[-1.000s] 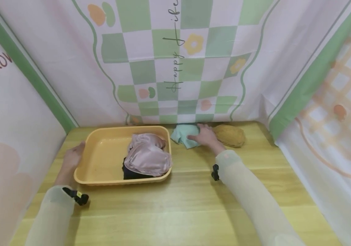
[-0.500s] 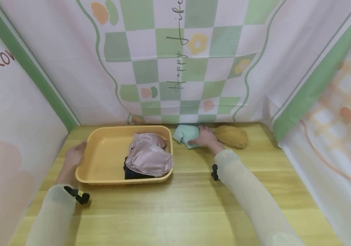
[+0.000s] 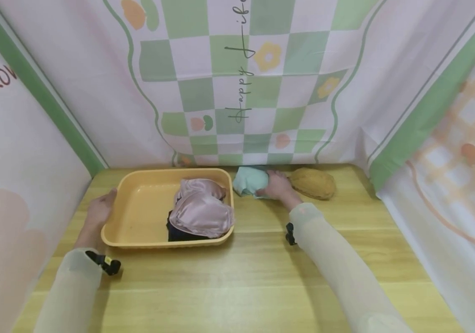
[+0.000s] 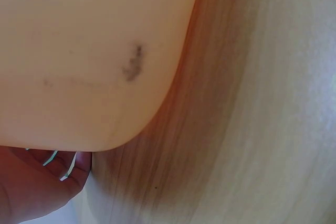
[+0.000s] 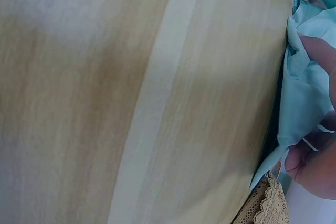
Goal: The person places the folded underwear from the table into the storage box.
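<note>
My left hand [image 3: 101, 210] holds the left rim of a yellow plastic tray [image 3: 137, 243], thumb at the rim. In the left wrist view its curled fingers [image 4: 79, 174] show beside the tray wall [image 4: 94, 98]. Inside the tray, at its right end, a satiny pink bra [image 3: 201, 215] lies folded over a black garment [image 3: 181, 235]. At the back of the table my right hand [image 3: 280, 186] grips a mint-green bra [image 3: 250, 180]. The right wrist view shows the thumb on the mint-green satin [image 5: 302, 98], with other fingers curled at its lower edge and a strap loop above.
A mustard-coloured, lace-trimmed bra [image 3: 313, 183] lies just right of my right hand. The wooden table [image 3: 220, 286] ends at a printed cloth wall [image 3: 258, 92] behind, with more cloth walls at both sides.
The mint-green bra, spread flatter before, is now more bunched under my right hand, and its near edge has drawn back. The left hand and tray stay in place.
</note>
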